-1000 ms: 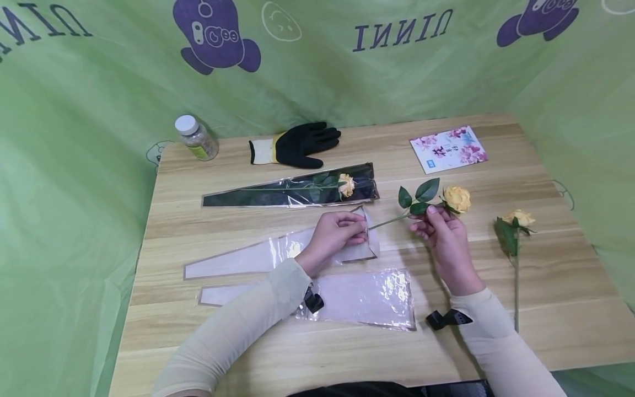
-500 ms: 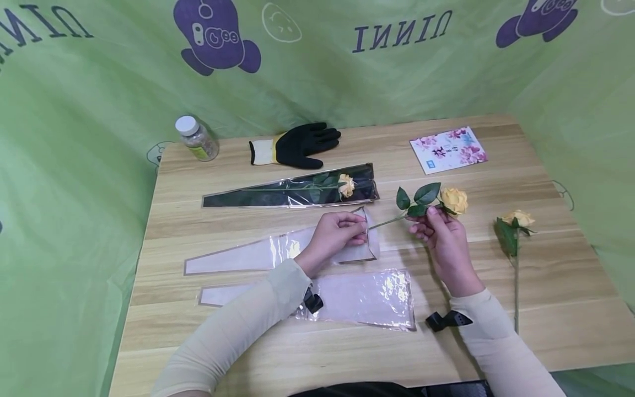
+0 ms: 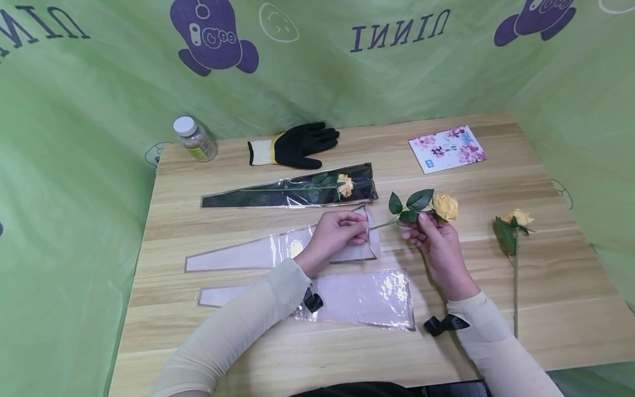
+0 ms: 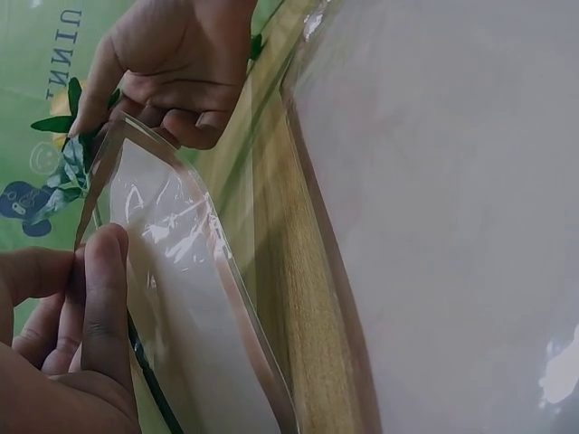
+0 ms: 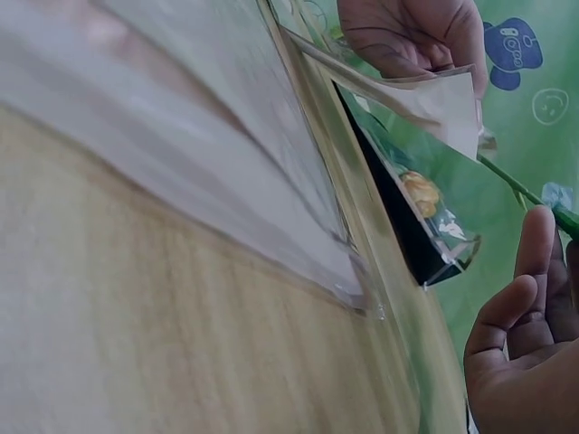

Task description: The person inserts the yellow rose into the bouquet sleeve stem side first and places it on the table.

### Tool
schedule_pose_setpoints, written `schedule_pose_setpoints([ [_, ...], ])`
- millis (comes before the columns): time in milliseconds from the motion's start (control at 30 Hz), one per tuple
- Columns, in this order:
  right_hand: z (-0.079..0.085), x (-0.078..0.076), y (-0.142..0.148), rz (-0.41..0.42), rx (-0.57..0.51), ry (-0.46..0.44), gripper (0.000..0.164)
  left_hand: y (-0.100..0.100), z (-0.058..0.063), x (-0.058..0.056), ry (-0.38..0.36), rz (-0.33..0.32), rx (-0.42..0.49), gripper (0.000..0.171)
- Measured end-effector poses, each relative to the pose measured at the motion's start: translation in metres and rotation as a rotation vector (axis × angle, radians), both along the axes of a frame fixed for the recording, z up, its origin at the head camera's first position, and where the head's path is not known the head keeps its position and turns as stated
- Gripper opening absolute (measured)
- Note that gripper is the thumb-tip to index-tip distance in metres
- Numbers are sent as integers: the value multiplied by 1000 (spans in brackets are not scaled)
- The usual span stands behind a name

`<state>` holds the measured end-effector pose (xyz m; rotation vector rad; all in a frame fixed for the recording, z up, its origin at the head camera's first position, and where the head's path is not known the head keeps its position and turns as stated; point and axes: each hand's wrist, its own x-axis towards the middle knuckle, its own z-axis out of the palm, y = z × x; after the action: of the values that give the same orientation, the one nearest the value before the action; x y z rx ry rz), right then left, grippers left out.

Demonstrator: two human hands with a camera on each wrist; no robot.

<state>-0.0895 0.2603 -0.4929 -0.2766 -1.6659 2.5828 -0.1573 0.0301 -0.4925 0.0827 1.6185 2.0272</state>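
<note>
My left hand [image 3: 336, 234] pinches the open wide end of a white tapered flower sleeve [image 3: 253, 252]. A yellow rose [image 3: 445, 207] with green leaves has its lower stem running into that sleeve's mouth; in the left wrist view the stem [image 4: 156, 393] shows inside the clear film. My right hand [image 3: 439, 242] grips the rose's stem just below the bloom, thumb on top. A second white sleeve [image 3: 367, 298] lies flat nearer the body, partly under the left forearm. Behind the hands lies a black sleeve [image 3: 233, 198] with a yellow rose [image 3: 344, 186] inside it.
Another yellow rose [image 3: 516, 218] lies on the wooden table [image 3: 560, 309] at the right. Toward the back are a white-capped jar [image 3: 195, 140], a black coated glove [image 3: 305, 145] and a floral card [image 3: 447, 149]. A green printed curtain [image 3: 317, 82] stands behind.
My right hand has moved left with the rose, bringing its bloom and leaves closer to the sleeve's mouth. My left hand keeps its pinch in nearly the same place.
</note>
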Motion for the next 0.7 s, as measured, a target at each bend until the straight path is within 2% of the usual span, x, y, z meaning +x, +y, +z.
schedule_pose_setpoints([
  [167, 1, 0, 1, 1, -15, 6, 32, 0, 2, -1, -1, -9, 1, 13],
  [333, 1, 1, 0, 12, -25, 15, 27, -1, 4, 0, 3, -17, -1, 14],
  [533, -2, 1, -4, 43, 2, 9, 21, 0, 4, -1, -5, -22, 9, 14],
  [700, -3, 2, -7, 49, 29, -8, 23, 1, 5, -1, 0, -26, 9, 14],
])
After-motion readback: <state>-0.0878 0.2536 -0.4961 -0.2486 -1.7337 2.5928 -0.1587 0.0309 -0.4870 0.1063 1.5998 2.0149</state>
